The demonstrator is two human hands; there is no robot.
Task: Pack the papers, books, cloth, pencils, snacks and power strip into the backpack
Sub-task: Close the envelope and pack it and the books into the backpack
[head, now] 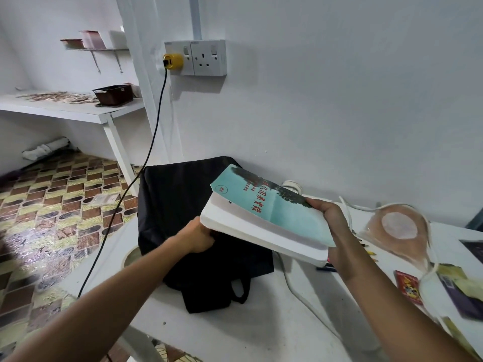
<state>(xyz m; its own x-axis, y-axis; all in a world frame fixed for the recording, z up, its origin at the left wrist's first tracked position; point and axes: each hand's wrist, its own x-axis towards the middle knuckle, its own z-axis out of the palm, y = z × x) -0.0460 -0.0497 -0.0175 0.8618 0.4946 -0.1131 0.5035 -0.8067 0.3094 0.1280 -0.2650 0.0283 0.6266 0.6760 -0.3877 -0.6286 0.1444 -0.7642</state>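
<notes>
Head view: you are looking down at a white table (235,333) set against a white wall.
Backpack: the black backpack (183,205) stands at the table's far left corner, one strap hanging toward you; whether its mouth is open cannot be made out.
Book: a thick teal-covered book (264,212) is tilted in the air above the backpack's right side.
Your right hand: your right hand (332,226) grips the book's near right end, thumb on the cover.
Your left hand: your left hand (198,236) curls round the book's lower left corner.
Open room: bare tabletop lies in front of the backpack.
Hard to make out: pencils (366,246), cloth (400,236), snacks (409,287) and the white power strip (292,186) are blurred or partly hidden at the right.
</notes>
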